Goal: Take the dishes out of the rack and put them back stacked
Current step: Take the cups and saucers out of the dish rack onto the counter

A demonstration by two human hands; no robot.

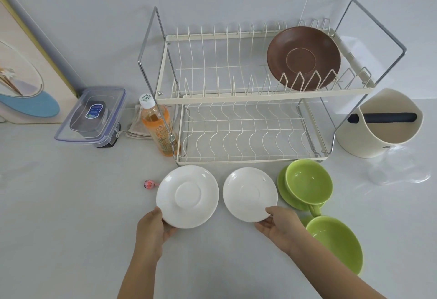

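Observation:
A two-tier white wire dish rack [264,96] stands at the back of the counter. A brown saucer [303,58] leans in the right end of its upper tier; the lower tier holds nothing. In front of the rack lie two white saucers. My left hand [152,229] grips the near rim of the left white saucer [187,196]. My right hand [282,227] grips the near rim of the right white saucer [250,194]. To the right, a green cup [308,181] sits on a green saucer [287,196], and a second green cup [335,243] lies nearer me.
An orange drink bottle [158,128] stands at the rack's left foot, with a clear lidded box [92,115] further left. A cream bin with a dark bar [380,123] is right of the rack. A small pink object [149,184] lies left of the saucers.

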